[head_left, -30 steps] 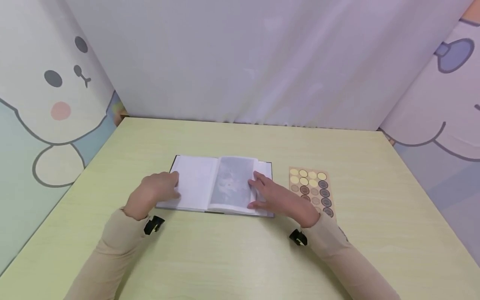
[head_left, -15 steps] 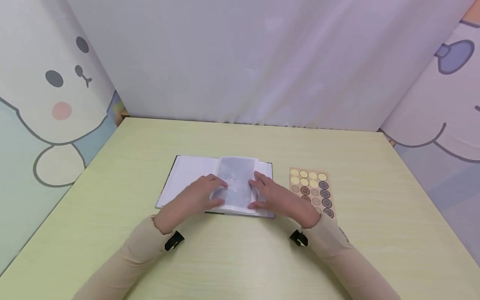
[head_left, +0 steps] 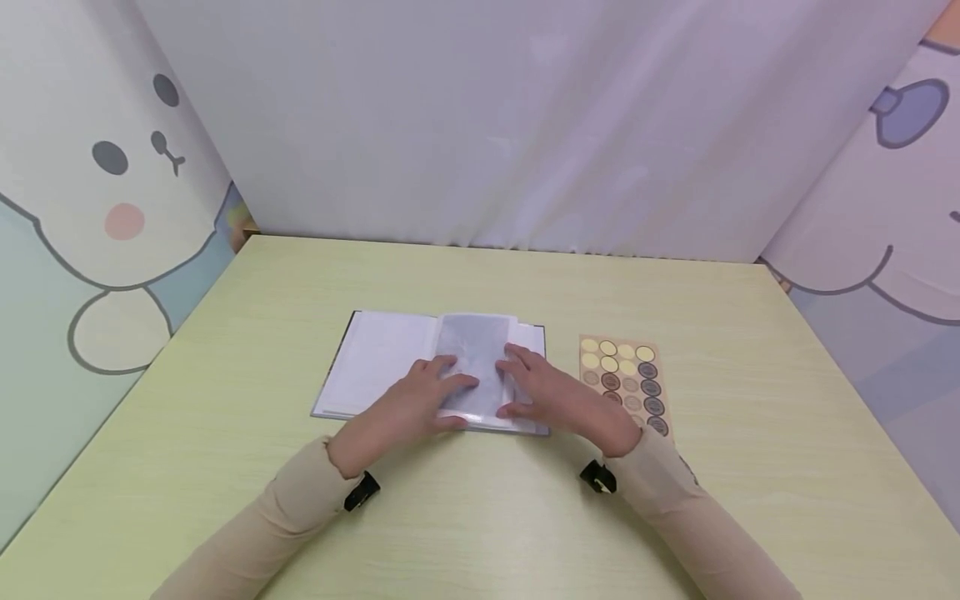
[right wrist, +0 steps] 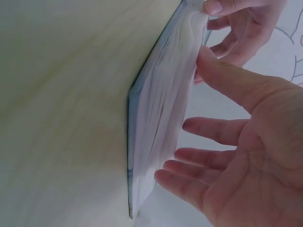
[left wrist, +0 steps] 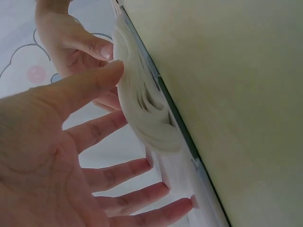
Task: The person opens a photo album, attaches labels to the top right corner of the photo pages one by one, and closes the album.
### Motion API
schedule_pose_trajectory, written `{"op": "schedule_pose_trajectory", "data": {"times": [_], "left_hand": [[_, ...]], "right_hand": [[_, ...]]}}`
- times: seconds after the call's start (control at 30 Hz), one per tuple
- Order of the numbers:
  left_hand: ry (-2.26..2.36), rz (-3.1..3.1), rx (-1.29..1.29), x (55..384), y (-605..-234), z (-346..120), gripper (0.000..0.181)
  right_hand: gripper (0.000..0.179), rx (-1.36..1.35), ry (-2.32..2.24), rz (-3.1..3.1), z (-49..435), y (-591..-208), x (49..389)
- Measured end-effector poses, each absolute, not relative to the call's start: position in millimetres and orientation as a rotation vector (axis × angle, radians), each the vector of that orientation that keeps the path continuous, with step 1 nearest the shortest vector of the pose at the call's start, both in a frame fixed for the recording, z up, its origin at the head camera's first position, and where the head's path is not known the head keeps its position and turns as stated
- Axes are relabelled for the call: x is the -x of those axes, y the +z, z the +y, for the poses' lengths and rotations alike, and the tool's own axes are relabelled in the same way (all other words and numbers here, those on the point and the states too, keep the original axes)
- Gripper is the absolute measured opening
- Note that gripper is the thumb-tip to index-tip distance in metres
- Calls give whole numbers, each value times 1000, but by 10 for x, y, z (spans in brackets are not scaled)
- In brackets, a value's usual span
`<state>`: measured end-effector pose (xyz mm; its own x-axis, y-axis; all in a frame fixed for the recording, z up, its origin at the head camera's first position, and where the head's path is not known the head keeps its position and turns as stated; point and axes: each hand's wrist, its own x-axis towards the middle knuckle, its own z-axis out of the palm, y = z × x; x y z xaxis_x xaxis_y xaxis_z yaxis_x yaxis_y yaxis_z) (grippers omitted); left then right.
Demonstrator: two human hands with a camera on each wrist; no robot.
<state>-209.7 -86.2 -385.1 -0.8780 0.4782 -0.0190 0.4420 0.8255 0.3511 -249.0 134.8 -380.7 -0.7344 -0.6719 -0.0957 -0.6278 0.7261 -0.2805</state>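
An open photo album [head_left: 386, 358] with a dark cover edge lies on the table, its left page white and its right-side sleeve greyish. My left hand [head_left: 416, 400] rests on that grey sleeve [head_left: 468, 337], with spread fingertips touching the page and the thumb at its lower edge. At the right edge of the same pages, my right hand [head_left: 551, 396] touches with extended fingers. In the left wrist view, the page stack [left wrist: 151, 127] bulges in a curve beneath the left thumb. Fanned page edges [right wrist: 165, 85] show in the right wrist view, near the right thumb.
A tan sheet of round stickers [head_left: 618, 362], yellow, brown and dark, lies right of the album, partly hidden by the right forearm. A pale curtain [head_left: 480, 125] hangs behind the table [head_left: 480, 517], and cartoon-printed panels [head_left: 120, 292] stand at both sides.
My left hand has moved right from the left page's outer edge onto the grey sleeve. The right hand has stayed at the right edge of the pages.
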Motion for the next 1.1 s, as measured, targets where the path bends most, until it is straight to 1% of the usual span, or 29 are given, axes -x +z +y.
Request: {"op": "schedule_pose_trajectory", "data": {"times": [0.13,0.3,0.67,1.1], "left_hand": [[505,2924,-727,2083,-3870,-853,53],[490,2937,-723,2077,-3895,-825,51],[450,2922,-706,2043,-3872,-796,51],[449,2923,-720,2040,-3859,-809,52]], "right_hand": [[65,1055,-361,2713,1336,-3810,2484],[68,1051,-355,2694,1337,-3819,2471],[68,1020,-354,2672,1328,-3828,2481],[63,971,-342,2705,1278,-3820,2484]]}}
